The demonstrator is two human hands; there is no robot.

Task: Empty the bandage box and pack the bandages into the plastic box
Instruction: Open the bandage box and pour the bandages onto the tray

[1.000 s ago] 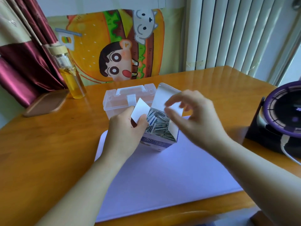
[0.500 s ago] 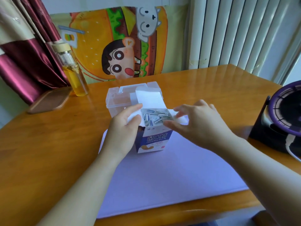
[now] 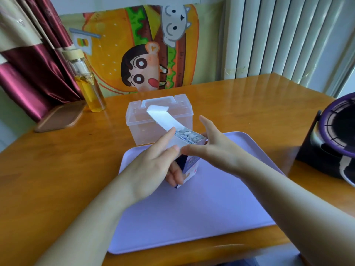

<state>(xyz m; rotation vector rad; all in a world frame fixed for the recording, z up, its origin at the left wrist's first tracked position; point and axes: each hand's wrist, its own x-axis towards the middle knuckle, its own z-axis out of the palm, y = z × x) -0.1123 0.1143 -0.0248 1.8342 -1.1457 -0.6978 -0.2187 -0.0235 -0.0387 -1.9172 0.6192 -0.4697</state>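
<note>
My left hand (image 3: 151,169) grips the small bandage box (image 3: 190,166), thumb along its side and fingers curled under it, tilting it above the lilac tray (image 3: 192,217). The box's white lid flap (image 3: 163,120) stands open, pointing up and back. Several wrapped bandages (image 3: 189,136) show in the open top. My right hand (image 3: 215,148) rests against the box's right side with its fingers spread and mostly straight. The clear plastic box (image 3: 142,120) with a handle on its lid stands just behind, on the wooden table.
A glass bottle of yellow liquid (image 3: 86,81) and a brown wooden board (image 3: 59,116) stand at the back left. A black and purple device (image 3: 336,135) sits at the right edge. A cartoon poster and a radiator line the wall.
The bandage box has been lifted and turned, its corner now toward me and its flap stretched back. My right hand moved from the flap to the box's right side.
</note>
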